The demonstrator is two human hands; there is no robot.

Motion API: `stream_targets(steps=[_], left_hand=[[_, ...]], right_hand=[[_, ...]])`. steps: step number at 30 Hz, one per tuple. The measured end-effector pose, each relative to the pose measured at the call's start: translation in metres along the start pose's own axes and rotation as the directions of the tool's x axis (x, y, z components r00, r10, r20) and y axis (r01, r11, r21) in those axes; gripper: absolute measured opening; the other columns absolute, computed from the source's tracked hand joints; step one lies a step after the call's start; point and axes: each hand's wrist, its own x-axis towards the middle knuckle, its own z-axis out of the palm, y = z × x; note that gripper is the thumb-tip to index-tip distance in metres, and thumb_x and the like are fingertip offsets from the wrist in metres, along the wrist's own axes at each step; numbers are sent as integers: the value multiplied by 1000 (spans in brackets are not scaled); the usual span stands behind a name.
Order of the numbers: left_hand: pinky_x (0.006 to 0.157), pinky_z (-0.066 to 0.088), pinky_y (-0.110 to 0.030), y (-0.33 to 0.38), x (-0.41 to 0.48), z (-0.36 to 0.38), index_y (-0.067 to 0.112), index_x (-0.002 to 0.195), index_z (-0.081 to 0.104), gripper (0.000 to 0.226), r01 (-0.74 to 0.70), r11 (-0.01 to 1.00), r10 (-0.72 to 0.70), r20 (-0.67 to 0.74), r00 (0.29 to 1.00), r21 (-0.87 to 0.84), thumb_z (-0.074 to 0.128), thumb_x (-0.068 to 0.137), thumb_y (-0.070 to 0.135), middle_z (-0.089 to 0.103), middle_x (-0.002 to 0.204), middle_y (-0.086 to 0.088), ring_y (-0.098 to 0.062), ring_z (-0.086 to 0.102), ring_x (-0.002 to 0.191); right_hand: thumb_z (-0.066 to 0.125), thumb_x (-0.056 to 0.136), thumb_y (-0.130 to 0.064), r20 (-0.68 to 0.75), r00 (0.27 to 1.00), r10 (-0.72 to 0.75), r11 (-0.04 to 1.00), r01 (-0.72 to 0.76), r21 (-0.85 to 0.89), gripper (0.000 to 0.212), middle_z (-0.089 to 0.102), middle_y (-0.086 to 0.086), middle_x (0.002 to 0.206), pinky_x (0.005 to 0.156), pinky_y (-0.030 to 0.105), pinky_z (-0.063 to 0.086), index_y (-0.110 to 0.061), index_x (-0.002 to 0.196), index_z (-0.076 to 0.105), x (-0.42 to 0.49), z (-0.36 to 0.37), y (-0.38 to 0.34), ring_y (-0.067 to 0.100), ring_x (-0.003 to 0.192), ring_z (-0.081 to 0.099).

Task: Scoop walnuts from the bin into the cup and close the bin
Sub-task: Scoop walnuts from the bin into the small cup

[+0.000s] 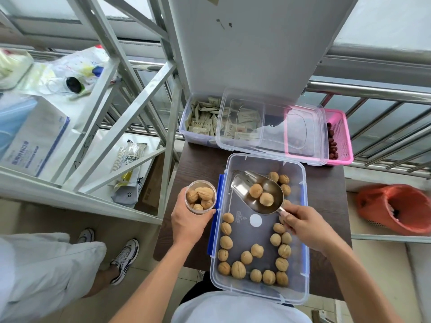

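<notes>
I am gripping the metal scoop [257, 193] by its handle in my right hand [303, 226], two walnuts riding over the open bin [300, 229], while my left hand [186, 221] is holding the nearly full cup [200, 197] just beside the bin's left edge (scoop mouth pointing away from it).

The scoop [257, 194] is polished metal, mirror-bright — it catches the light. The bin [300, 229] and its lid [272, 131] are clear glossy plastic, as is the small cup [201, 201]. Walnuts [256, 251] look matt and wrinkled. The table [200, 159] is dark wood-grain — dull, not shiny.
</notes>
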Motion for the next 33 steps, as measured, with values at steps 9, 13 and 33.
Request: stream_targets(steps=[9,13,33], left_hand=[[93,52,-19,-8,-5,6,38,137,58,83,43,999,-42,25,999,-24,96,63,29,69,119,18,0,65,109],[87,51,-16,-3,-4,4,43,128,60,67,10,999,-8,36,999,-41,90,67,39,71,111,19,1,67,105],[86,38,2,-3,7,-4,54,132,48,94,55,998,-57,-64,996,-29,102,58,32,55,112,39,28,51,107]], right_hand=[[48,101,-38,179,979,-95,891,163,-423,42,41,-1,57,55,32,32,-9,71,48,-45,-16,-83,13,52,32],[47,101,-36,154,983,-96,831,165,-532,42,47,2,56,56,41,39,-13,66,45,-48,-5,-110,20,54,38],[53,98,-31,-70,985,157,832,-170,-529,38,58,3,61,55,33,38,-13,64,55,-39,-32,-55,20,59,49]])
